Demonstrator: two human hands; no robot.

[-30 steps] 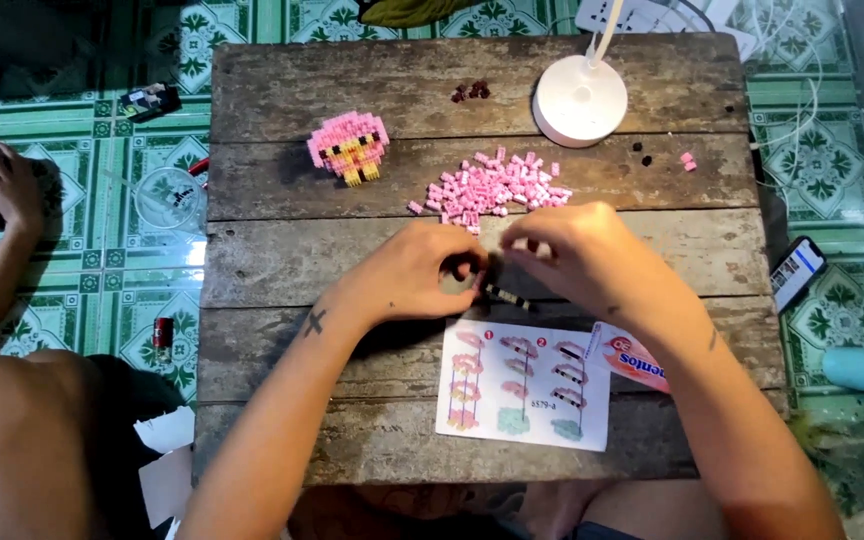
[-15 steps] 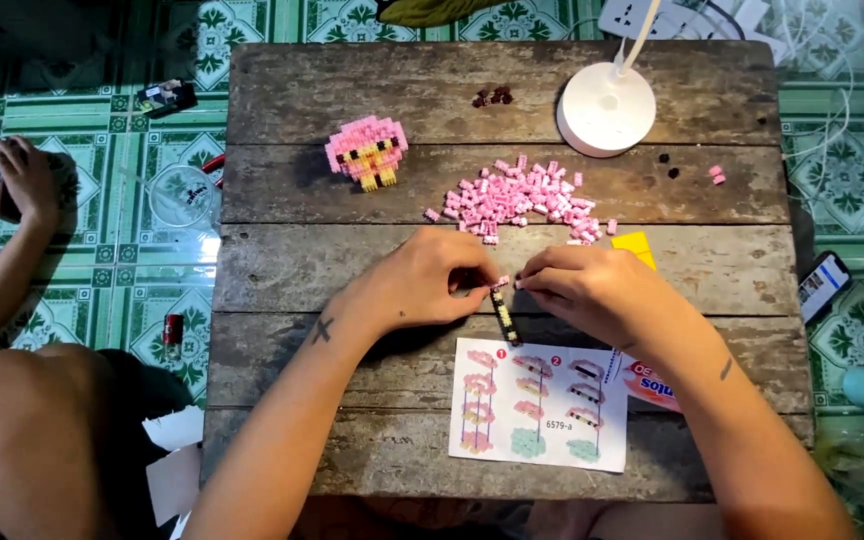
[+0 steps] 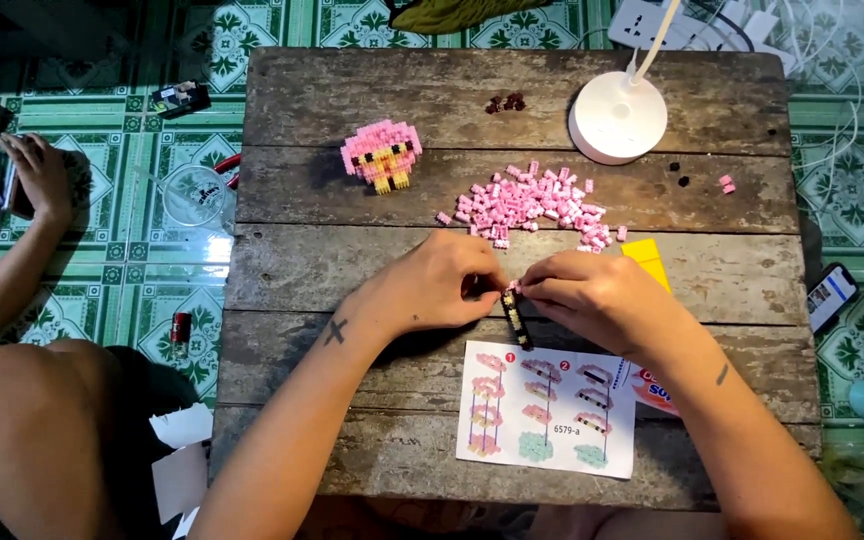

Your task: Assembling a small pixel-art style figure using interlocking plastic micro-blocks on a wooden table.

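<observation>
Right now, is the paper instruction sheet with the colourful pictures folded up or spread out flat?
Spread out flat. The white paper instruction sheet lies open on the weathered wooden plank table, picture side up, all four corners showing, just below both hands.

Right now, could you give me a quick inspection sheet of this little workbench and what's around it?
Surface: weathered wooden plank table, on green patterned floor tiles.
Job's things: strip of small bricks held between left hand and right hand; pink brick pile; instruction sheet.
Clutter: finished pink brick figure, yellow piece, few dark bricks.
Hands: both pinching the strip.
Cables: white leads and power strip behind the round lamp base.
Surroundings: another person's hand at left; phone on the floor.
</observation>
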